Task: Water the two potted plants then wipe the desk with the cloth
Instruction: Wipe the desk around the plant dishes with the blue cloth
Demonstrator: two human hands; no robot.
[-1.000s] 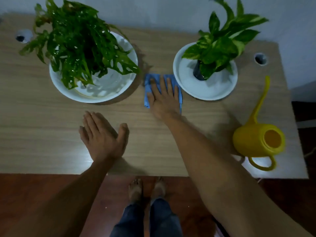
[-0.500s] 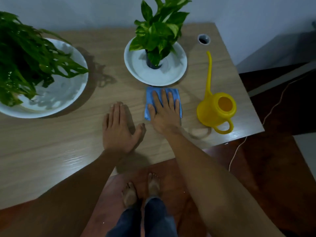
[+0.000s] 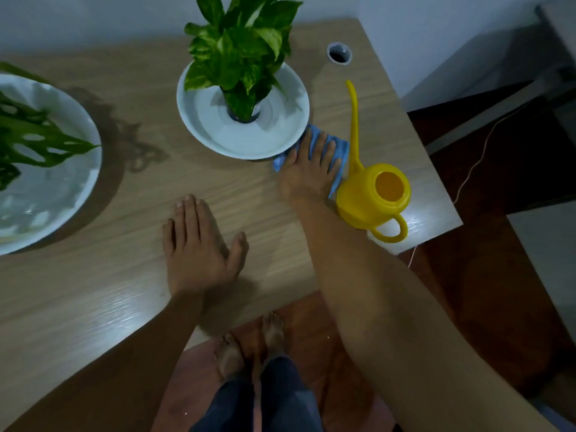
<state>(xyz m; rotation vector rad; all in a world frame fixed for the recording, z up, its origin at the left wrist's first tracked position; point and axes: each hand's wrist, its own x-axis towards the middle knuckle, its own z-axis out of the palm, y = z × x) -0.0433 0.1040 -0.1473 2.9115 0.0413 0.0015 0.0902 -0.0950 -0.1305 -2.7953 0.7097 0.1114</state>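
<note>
At nine o'clock on the worktop (image 3: pixel 93 291) stands the large plant (image 3: pixel 28 141). Our left hand (image 3: pixel 199 247) lies flat and open, holding nothing. Our right hand (image 3: pixel 307 169), fingers spread, presses the cloth (image 3: pixel 339 151) flat at two o'clock, between the small plant's dish (image 3: pixel 199 120) and the watering can (image 3: pixel 371 194). Soft, light fabric: we judge palm pressure best, no pinching.

cloth (image 3: pixel 338 151) hemmed: saucer (image 3: pixel 199 120) left | watering can (image 3: pixel 371 194) right (touching)

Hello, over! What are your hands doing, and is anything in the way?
Right hand flat on blue cloth. Left hand flat on desk. Yellow watering can beside cloth, plant saucer crowding it.
</note>
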